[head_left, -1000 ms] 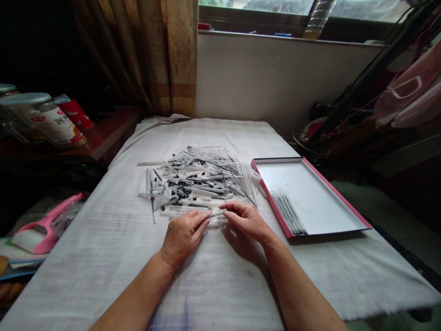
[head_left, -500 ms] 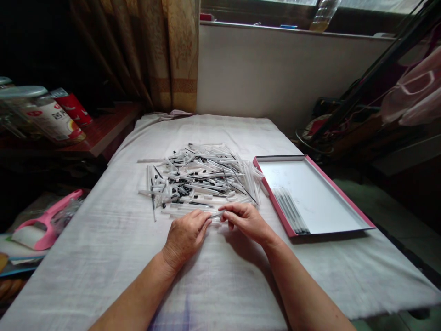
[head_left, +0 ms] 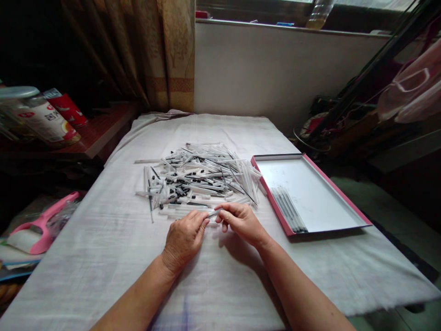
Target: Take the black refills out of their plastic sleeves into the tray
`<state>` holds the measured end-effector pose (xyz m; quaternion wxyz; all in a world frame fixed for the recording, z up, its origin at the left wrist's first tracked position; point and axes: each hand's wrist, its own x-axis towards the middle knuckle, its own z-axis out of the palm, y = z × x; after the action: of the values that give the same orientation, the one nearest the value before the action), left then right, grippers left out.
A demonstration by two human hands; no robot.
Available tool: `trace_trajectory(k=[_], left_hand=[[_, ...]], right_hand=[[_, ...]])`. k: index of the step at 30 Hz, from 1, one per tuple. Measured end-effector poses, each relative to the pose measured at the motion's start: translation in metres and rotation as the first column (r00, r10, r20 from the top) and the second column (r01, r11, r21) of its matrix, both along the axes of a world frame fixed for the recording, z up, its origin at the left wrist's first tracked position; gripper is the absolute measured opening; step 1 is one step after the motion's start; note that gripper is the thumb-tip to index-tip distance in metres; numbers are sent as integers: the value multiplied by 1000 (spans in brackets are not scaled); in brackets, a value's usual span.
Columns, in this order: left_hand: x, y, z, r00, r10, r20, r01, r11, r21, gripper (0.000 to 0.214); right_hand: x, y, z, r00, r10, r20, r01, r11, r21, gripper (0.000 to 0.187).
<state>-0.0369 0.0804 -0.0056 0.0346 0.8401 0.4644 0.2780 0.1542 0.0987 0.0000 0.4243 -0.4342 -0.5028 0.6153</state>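
Note:
My left hand [head_left: 186,235] and my right hand [head_left: 239,221] meet just in front of a pile of loose pen parts [head_left: 203,172]. Between them they pinch a slim pen barrel [head_left: 214,213], tilted slightly up to the right. The left thumb and fingers close on its left end, the right thumb and forefinger on its right end. Much of the barrel is covered by the fingers. The pile mixes clear barrels, dark refills and small black caps or plugs. To the right, several pens [head_left: 288,209] lie side by side along the near-left part of a shallow pink-edged box lid [head_left: 330,188].
A white cloth [head_left: 113,257] covers the table. At the left, jars [head_left: 41,119] and a red container [head_left: 70,109] stand on a wooden surface, with a pink-handled object [head_left: 43,227] lower down. A curtain [head_left: 165,59] and wall bound the far side.
Both hands keep their pinch on the pen barrel, with only a very small shift of the right fingers. The whole view has moved slightly; the pile and lid are unchanged.

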Motion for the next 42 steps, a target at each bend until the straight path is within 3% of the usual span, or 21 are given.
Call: trace_trajectory(k=[10,15,18,21,24,27,29,31,33,35,37,39,42], left_hand=[[10,7,7,991,-49,127,53,998,-31,24],[-3,14,2,994,-18,109,15,999,30,29],[-7,17,-2,993,18,118,-26,998,65,29],[-3,15,-5,990,-28,136,16,996,82,29],[0,13,-5,987,-77,139,69,996,57,30],[-3,13,-4,986,-67,149,67,998,7,32],[-7,14,-4,986,-49,158,48,999,10,33],[-10,16,-5,987,-30,159,23,999,45,32],[-11,17,-7,988,-25,151,13,997,80,31],[-10,18,-9,990,-39,139,26,995,97,30],[-9,19,-10,990,-51,133,38,994,104,30],[-9,19,-10,989,-47,140,32,994,109,30],[-9,20,-9,987,-23,161,5,993,116,29]], right_hand=[[-12,-1,2,998,-6,-69,8,999,37,34],[0,6,8,981,-183,-64,187,981,56,33],[5,8,11,939,-281,-199,287,958,4,36],[0,7,12,910,-295,-292,297,954,-37,39],[3,9,20,925,-317,-210,330,943,31,37],[35,17,37,890,-446,-99,456,873,172,37],[74,23,48,822,-569,23,536,787,306,38],[118,30,56,718,-661,218,523,720,456,41],[158,35,59,503,-712,490,461,700,545,37],[186,38,57,230,-644,729,406,745,529,31],[202,40,51,49,-486,872,362,823,438,30],[208,39,42,-33,-327,944,322,891,320,36],[208,36,30,-49,-200,979,281,938,206,41]])
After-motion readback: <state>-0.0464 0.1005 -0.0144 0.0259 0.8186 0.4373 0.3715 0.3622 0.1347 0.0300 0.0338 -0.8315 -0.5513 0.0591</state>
